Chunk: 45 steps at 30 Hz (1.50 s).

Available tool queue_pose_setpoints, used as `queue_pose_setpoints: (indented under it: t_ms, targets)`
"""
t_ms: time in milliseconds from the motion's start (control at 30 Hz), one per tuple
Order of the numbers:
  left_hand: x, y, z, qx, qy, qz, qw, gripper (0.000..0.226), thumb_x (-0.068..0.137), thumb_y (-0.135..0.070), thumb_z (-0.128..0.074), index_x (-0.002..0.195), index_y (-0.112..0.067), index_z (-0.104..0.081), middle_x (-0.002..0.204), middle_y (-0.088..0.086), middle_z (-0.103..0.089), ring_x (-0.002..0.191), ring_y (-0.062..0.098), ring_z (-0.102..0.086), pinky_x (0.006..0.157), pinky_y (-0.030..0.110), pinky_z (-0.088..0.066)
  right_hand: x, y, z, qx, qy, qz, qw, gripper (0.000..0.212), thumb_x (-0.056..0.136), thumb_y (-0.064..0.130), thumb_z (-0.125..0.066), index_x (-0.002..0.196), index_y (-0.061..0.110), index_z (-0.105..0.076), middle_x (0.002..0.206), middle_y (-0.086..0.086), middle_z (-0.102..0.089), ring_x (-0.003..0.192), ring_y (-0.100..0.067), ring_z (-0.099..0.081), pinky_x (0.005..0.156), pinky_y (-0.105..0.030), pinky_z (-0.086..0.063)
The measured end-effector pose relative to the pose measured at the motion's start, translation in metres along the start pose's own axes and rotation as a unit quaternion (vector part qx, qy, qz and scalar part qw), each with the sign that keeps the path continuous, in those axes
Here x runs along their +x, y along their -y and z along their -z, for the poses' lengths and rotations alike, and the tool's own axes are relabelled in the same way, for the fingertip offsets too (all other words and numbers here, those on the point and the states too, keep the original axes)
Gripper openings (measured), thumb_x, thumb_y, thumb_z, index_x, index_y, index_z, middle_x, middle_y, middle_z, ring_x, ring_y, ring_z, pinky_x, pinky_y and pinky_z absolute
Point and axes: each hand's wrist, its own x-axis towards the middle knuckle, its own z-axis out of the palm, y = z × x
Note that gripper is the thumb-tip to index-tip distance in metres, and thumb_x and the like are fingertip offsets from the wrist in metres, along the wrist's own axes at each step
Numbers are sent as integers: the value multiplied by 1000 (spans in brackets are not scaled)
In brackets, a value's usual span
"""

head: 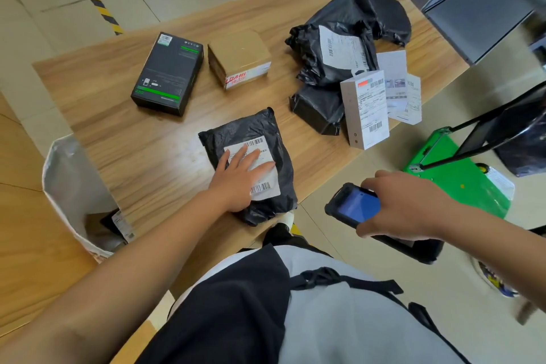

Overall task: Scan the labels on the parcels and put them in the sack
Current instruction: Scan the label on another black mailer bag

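At the table's point(133, 156) near edge lies a black plastic parcel point(236, 133), its white shipping label point(272, 183) face up. The label carries one barcode at the top and one at the bottom; the print between is too small to read. The left hand point(239, 177) rests flat on this label with fingers straight and spread.

At 4 o'clock from the parcel, off the table edge, the right hand point(404, 210) grips a black handheld scanner point(354, 205), its blue screen lit.

At 9 o'clock stands the white sack point(59, 174), mouth open, with labelled items inside.

At 11 o'clock sits a black box point(168, 74) with green stripes, and at 12 o'clock a cardboard box point(239, 53) taped in white with red letters, partly readable as "DAH".

At 1 o'clock black bags point(348, 23) are heaped, one bearing a white label. At 2 o'clock a white box point(369, 109) shows barcodes.

At 3 o'clock a green cart point(461, 186) stands on the floor.
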Motion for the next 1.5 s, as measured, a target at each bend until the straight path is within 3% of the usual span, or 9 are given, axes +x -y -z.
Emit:
queue_pose_setpoints:
  t_ms: [167, 333, 433, 533, 700, 1033, 1133, 1333, 1500]
  targets:
    - [-44, 36, 27, 47, 109, 6, 993, 85, 82, -33, -63, 147, -56, -14, 165, -14, 12, 151, 19, 19, 118, 56, 13, 4, 4, 0, 102, -10, -4, 995, 81, 49, 75, -63, 115, 28, -61, 103, 12, -59, 88, -12, -60, 76, -36, -53]
    - [-88, 64, 37, -110, 91, 111, 984, 52, 77, -62, -67, 125, -50, -52, 161, -10, -16, 150, 17, -2, 119, 54, -3, 15, 27, -8, 249, -35, 4, 968, 65, 57, 65, -78, 109, 32, -57, 98, 18, -55, 77, -2, -59, 68, -27, -51]
    - [-107, 59, 18, -153, -60, 234, 958, 82, 72, -61, -75, 142, -45, -37, 159, 1, -15, 146, 27, -13, 116, 52, -18, 25, 47, -18, 347, -68, 18, 935, 54, 62, 57, -83, 106, 45, -53, 96, 22, -52, 79, 2, -56, 57, -13, -41]
    - [-118, 58, 0, -139, -76, 297, 942, 98, 68, -63, -76, 149, -49, -22, 161, -3, -4, 145, 31, -11, 113, 55, -25, 33, 68, -26, 432, -97, 24, 896, 80, 61, 55, -85, 132, 37, -54, 107, 18, -55, 84, -5, -62, 67, -23, -44]
    - [-115, 49, -9, -92, -90, 339, 932, 101, 65, -70, -71, 148, -48, -17, 161, -1, -4, 143, 31, -12, 112, 51, -22, 36, 92, -26, 540, -93, 66, 834, 75, 51, 56, -84, 119, 40, -57, 107, 13, -61, 74, 5, -67, 44, -18, -50]
    - [-144, 55, -13, -209, -106, 426, 874, 102, 63, -60, -75, 145, -50, -16, 149, 12, -32, 133, 36, -29, 108, 47, -26, 47, 127, -14, 512, -97, 132, 843, 83, 58, 52, -89, 132, 30, -61, 107, 12, -65, 74, -6, -68, 59, -25, -52]
    - [-170, 75, -18, -390, -164, 417, 804, 93, 61, -57, -78, 138, -52, -27, 140, 6, -43, 121, 33, -43, 99, 43, -42, 49, 133, -12, 504, -90, 157, 844, 78, 64, 43, -89, 134, 28, -59, 106, 12, -64, 73, 1, -68, 54, -21, -53]
    - [-204, 113, -12, -698, -285, 380, 536, 75, 68, -49, -77, 135, -46, -44, 131, 4, -58, 107, 19, -63, 75, 34, -50, 51, 136, -8, 510, -83, 172, 838, 79, 65, 40, -87, 137, 29, -56, 105, 10, -65, 72, 0, -68, 59, -26, -53]
    - [-208, 140, -10, -717, -338, 391, 467, 46, 89, -42, -65, 129, -42, -44, 123, 2, -60, 95, 16, -59, 74, 35, -45, 51, 132, -10, 508, -91, 179, 838, 80, 68, 42, -86, 140, 27, -55, 109, 12, -65, 79, -10, -67, 61, -24, -49]
